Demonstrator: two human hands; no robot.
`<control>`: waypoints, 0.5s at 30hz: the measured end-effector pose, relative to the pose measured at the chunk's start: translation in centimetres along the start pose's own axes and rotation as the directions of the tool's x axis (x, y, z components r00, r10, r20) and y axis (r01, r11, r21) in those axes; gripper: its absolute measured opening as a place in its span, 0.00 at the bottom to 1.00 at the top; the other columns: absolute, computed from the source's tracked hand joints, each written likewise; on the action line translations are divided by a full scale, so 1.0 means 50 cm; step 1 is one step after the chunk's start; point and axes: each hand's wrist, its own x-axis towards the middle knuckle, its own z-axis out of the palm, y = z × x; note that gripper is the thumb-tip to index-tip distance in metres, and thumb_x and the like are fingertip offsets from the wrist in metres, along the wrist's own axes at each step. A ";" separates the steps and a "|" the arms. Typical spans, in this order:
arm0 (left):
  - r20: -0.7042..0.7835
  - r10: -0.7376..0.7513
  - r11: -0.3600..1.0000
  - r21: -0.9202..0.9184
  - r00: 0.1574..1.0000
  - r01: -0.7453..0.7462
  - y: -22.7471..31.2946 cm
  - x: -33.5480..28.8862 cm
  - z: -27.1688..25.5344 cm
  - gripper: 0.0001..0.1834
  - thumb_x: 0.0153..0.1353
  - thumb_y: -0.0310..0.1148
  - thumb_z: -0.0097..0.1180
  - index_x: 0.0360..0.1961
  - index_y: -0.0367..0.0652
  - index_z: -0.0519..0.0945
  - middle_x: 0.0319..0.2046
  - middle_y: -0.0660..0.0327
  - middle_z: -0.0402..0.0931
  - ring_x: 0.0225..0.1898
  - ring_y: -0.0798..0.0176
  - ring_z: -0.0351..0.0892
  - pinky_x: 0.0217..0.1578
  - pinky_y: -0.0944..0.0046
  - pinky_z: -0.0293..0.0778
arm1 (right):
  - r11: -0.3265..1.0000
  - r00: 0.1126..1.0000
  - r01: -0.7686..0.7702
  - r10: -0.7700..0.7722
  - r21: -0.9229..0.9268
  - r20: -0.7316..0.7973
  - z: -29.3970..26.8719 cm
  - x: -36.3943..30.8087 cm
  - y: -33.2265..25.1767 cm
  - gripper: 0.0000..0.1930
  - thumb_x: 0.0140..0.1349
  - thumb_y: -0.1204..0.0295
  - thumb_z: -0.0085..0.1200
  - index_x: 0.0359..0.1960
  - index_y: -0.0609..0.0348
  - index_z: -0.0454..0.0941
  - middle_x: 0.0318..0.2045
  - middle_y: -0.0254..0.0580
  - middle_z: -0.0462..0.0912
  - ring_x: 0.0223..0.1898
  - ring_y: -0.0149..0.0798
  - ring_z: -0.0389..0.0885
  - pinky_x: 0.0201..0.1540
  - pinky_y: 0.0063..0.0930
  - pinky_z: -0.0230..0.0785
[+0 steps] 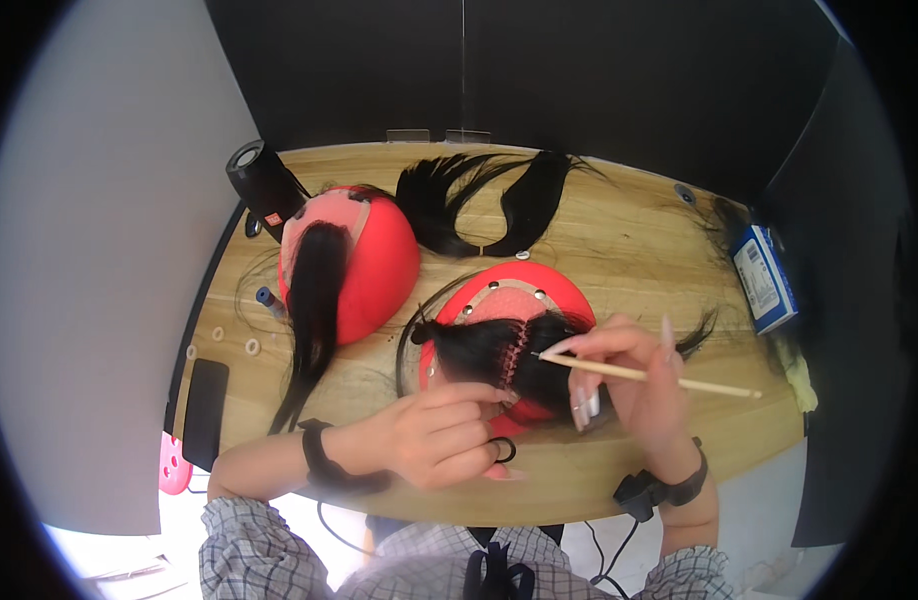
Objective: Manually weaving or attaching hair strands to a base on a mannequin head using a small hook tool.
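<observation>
The near red head (571, 290) sits mid-table, its black hair (476, 345) parted along a stitched line (514, 350). The left hand (444, 432) is at its seven o'clock, thumb and forefinger close together at the parting's lower end — whether they pinch hair, I cannot tell. The right hand (634, 375), toward half past three, holds a wooden stick (619, 371), tip over the hair. The other head (384, 270) lies at ten o'clock, a loose hank (539, 200) at twelve, a blue box (766, 282) toward half past two.

passage lies between hair bundle (542, 198) and blue box (766, 280); nearer red head (566, 290) blocks the middle.
</observation>
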 end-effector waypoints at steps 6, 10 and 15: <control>0.003 0.013 0.994 -0.109 1.000 -0.012 -0.023 -0.029 0.017 0.14 0.54 0.32 0.68 0.24 0.34 0.75 0.19 0.60 0.67 0.23 0.61 0.74 0.50 0.50 0.81 | 0.993 1.000 0.030 -0.031 -0.112 -0.001 0.008 0.023 0.005 0.03 0.61 0.80 0.59 0.34 0.66 0.83 0.30 0.41 0.80 0.32 0.32 0.77 0.36 0.23 0.69; -0.022 0.065 0.980 -0.187 0.998 -0.068 -0.035 -0.047 0.021 0.14 0.55 0.30 0.67 0.22 0.34 0.74 0.18 0.60 0.66 0.22 0.61 0.74 0.50 0.49 0.81 | 0.997 0.996 0.023 -0.017 -0.074 0.084 0.032 0.052 0.001 0.04 0.63 0.77 0.58 0.32 0.65 0.82 0.29 0.40 0.80 0.32 0.31 0.77 0.34 0.23 0.68; -0.029 0.044 0.969 -0.240 0.999 -0.050 -0.037 -0.051 0.022 0.13 0.57 0.28 0.65 0.22 0.34 0.74 0.18 0.60 0.66 0.22 0.60 0.73 0.50 0.50 0.81 | 0.999 0.990 -0.051 0.051 -0.003 0.129 0.025 0.067 0.008 0.05 0.64 0.77 0.56 0.31 0.65 0.82 0.29 0.39 0.80 0.32 0.33 0.78 0.35 0.26 0.69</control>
